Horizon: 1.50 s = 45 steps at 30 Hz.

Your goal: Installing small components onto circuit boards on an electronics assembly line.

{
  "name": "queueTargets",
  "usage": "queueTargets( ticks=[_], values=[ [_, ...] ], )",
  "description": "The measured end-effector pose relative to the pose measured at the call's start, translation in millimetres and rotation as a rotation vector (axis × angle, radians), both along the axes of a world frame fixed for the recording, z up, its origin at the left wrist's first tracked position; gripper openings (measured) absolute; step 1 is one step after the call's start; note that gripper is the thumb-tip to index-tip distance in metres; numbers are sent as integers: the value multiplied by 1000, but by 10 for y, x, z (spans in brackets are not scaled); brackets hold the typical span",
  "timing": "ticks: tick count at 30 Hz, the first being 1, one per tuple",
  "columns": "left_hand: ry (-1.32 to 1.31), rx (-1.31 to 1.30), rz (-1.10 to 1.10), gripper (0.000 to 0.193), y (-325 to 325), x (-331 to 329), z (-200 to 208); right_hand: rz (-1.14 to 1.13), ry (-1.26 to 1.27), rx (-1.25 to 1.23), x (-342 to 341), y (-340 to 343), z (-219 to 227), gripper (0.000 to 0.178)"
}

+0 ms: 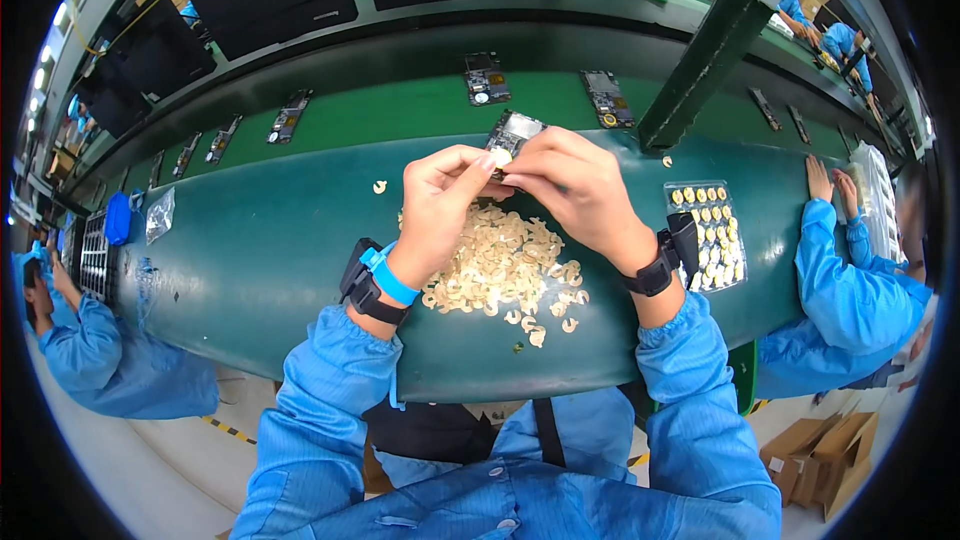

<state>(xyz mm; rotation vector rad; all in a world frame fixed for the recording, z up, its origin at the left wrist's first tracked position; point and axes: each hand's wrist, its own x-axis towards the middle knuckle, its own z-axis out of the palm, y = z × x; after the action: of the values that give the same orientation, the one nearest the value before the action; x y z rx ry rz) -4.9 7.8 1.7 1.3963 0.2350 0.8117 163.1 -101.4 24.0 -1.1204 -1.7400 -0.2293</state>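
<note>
Circuit board (520, 127) is held up at the far edge of the green counter (250, 250). The left hand (437, 202) has its grip closed on it, thumb by a round pale piece (501, 156). The right hand (583, 190) touches there too; I cannot tell if its grip holds anything. The counter stretches wide left of a scrap heap (490, 255). Right, 1 clear tray (741, 275) lies flat. Beyond runs a green belt (390, 105).
</note>
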Motion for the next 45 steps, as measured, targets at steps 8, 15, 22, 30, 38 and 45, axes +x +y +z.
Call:
queueTargets(
  ticks=[8, 15, 22, 30, 38, 45],
  values=[
    [11, 136, 6, 19, -13, -40, 12, -13, 305, -251, -18, -5, 0, 9],
    [-8, 73, 29, 40, 2, 21, 27, 52, 708, -292, 116, -48, 13, 10],
    [69, -146, -124, 39, 77, 11, -6, -27, 573, -298, -98, 56, -156, 12],
    [44, -157, -135, 38, 41, -10, 8, -98, 504, -340, -154, 30, -102, 10],
    [71, -102, -106, 38, 25, -25, 34, -163, 428, -332, -178, 15, -56, 10],
    [88, -58, -85, 38, -48, -20, 97, -167, 426, -334, -190, -7, -19, 11]
  ],
)
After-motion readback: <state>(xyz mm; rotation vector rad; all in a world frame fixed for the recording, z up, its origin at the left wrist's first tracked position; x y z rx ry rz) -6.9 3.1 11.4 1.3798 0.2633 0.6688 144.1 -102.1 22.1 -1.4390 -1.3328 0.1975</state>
